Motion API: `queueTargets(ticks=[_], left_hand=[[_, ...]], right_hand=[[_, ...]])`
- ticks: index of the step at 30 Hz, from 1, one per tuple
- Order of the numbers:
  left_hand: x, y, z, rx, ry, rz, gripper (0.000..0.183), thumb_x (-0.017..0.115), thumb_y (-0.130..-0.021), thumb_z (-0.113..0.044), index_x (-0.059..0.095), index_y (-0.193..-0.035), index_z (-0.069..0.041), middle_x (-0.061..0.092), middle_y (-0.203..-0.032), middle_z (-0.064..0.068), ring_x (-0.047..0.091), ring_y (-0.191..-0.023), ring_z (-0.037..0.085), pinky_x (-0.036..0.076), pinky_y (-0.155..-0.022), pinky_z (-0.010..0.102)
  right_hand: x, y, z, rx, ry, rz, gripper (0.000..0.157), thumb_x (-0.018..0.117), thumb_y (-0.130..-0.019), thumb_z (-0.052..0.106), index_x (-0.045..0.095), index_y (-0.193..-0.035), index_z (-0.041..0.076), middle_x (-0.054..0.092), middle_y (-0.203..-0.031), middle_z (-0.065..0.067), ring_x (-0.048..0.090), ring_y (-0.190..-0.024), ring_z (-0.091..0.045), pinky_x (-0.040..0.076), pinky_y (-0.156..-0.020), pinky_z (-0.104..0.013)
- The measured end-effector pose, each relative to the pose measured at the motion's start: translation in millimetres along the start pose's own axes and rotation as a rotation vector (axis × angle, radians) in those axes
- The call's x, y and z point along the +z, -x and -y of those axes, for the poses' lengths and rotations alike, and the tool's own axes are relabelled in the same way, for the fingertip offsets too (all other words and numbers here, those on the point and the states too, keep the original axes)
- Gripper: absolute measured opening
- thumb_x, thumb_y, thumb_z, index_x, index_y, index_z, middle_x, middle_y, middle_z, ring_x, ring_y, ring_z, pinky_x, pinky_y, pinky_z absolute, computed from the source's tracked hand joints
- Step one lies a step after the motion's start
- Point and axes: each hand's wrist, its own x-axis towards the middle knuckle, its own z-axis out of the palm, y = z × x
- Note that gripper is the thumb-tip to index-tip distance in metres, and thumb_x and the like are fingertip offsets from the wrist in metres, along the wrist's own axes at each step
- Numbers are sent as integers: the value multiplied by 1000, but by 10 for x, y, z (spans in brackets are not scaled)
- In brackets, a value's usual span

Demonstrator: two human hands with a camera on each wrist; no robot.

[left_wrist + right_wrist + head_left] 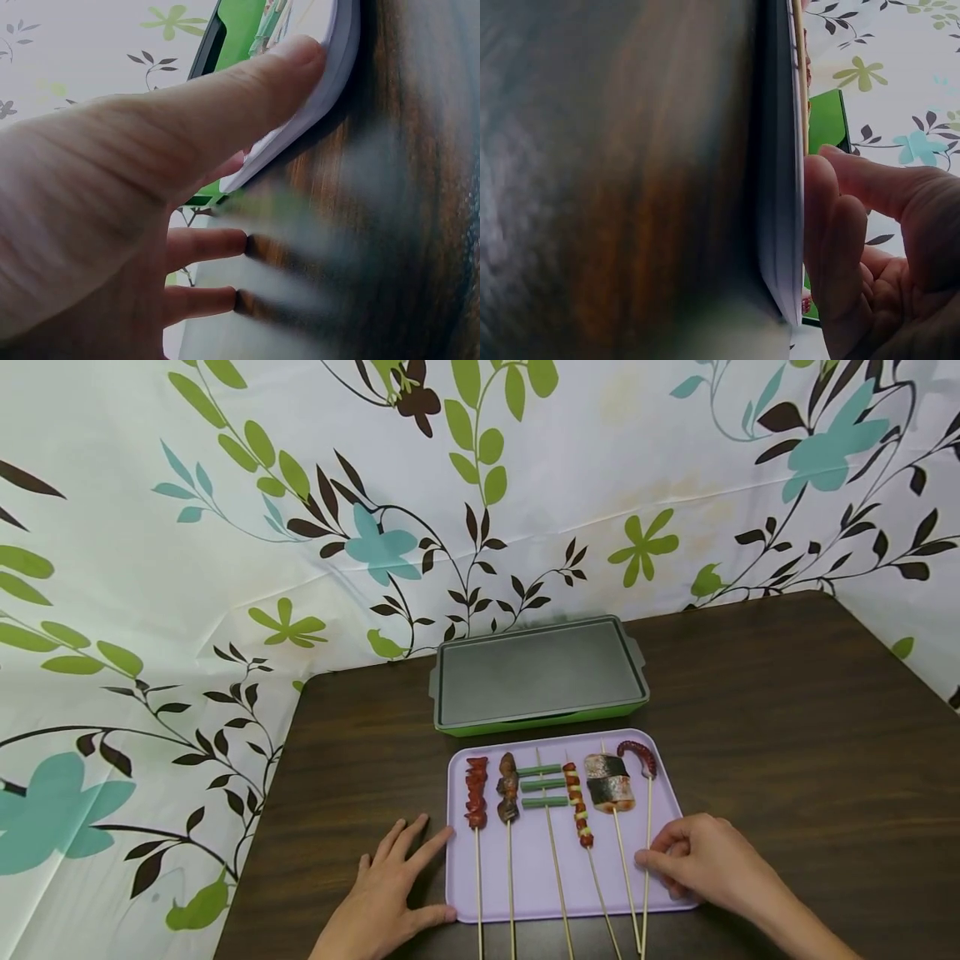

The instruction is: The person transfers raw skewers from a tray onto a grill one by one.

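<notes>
Head view, left to right: seeing left hand [378,885] lying at left edge of lilac tray [532,885], fingers spread and gripping nothing. Cross-checking in left wrist view: finding thumb [225,112] reaching over tray rim and two fingertips [237,243] meeting dark table [757,735], a contact hard to read from above.

Continuing rightward in head view: listing red-piece skewer [476,793], brown-piece skewer [507,789], green-stalk skewer [543,783], thin red-and-yellow skewer [576,802], fish skewer [609,781] and tentacle skewer [647,762], all lying on tray, sticks running past near rim. Noting grey-topped green grill [540,672] sitting just beyond tray.

At far right: seeing right hand [708,864] pinching stick of tentacle skewer between thumb and forefinger. From right wrist view: catching stick meeting fingertips just above tray rim, with tray edge showing side-on; losing most skewer heads.

Locating tentacle skewer: lying at tray's right side, passing through right-hand pinch, tentacle pointing away beyond right hand; sitting well apart from left hand, with five other skewers between.
</notes>
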Motion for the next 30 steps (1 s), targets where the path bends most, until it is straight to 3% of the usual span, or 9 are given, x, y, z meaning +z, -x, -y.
queueTargets(ticks=[5, 14, 24, 30], left_hand=[[10, -4, 1, -5, 4, -9, 91, 65, -70, -75, 36, -150, -44, 31, -156, 7, 22, -142, 44, 24, -83, 86], [29, -13, -9, -34, 14, -1, 92, 65, -69, -77, 35, -150, -46, 31, -156, 7, 21, -142, 44, 21, -85, 86], [21, -12, -16, -33, 40, 1, 91, 67, -70, -75, 35, -150, -46, 30, -157, 6, 20, -143, 44, 20, -85, 86], [6, -27, -24, -49, 45, 17, 91, 68, -69, -75, 36, -149, -47, 30, -157, 7, 20, -142, 45, 19, -85, 86]], right_hand=[[15, -13, -25, -2, -2, 33, 30, 77, -83, 41, 63, -67, 19, 54, -47, 14, 52, -42, -6, 39, -42, -24], [5, 2, -55, 21, -104, 42, 21, 76, -84, 26, 65, -71, 14, 59, -51, 9, 56, -46, -9, 44, -42, -25], [-56, 49, -121, 119, -234, 36, 14, 73, -85, 14, 69, -83, 1, 63, -58, -2, 61, -51, -15, 52, -44, -30], [-101, 88, -157, 88, -228, 19, 14, 72, -86, 14, 69, -86, 0, 63, -59, -1, 59, -50, -12, 51, -45, -29]])
